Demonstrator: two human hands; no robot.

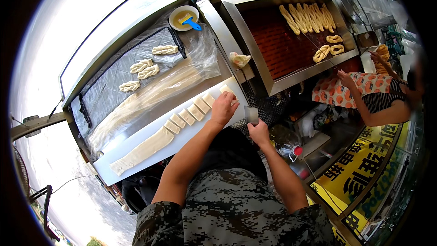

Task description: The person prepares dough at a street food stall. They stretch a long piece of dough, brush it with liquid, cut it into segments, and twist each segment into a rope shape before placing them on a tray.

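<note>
My left hand [224, 107] rests with its fingers on a dough piece [226, 90] at the right end of the white cutting board [205, 136]; whether it grips it is unclear. My right hand [259, 132] holds a metal dough scraper [252, 114], its blade upright, just off the board's right edge. A row of cut dough pieces [195, 112] lies left of my left hand. Beyond them, at the left, lies a long uncut dough strip [143, 152]. Behind the board, more dough [116, 121] lies under clear plastic film, and several twisted dough pieces [149, 71] sit on the film-covered surface.
A bowl of yellowish liquid [175, 27] holds a blue-handled brush [192, 23]. At the right stands a metal-rimmed fryer [283, 80] of dark oil with long dough sticks [309, 18] and dough rings [321, 54]. A co-worker in a patterned apron [341, 90] stands beside it, holding a thin stick.
</note>
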